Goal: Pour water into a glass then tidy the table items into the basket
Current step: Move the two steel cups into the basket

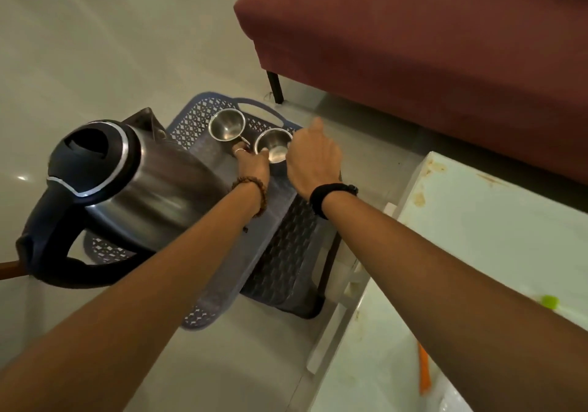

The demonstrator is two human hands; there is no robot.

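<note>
Both hands at cups, basket's far edge.

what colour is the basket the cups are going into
Blue-grey basket, with lattice-patterned sides; seen in the head view.

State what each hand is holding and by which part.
Both hands, the left hand and the right hand, hold the nearer steel cup by its sides, inside the basket.

Basket sits on the floor, sofa behind it, bench at its right. Two cups stand side by side at the basket's far end. Kettle looms over its left edge.
</note>
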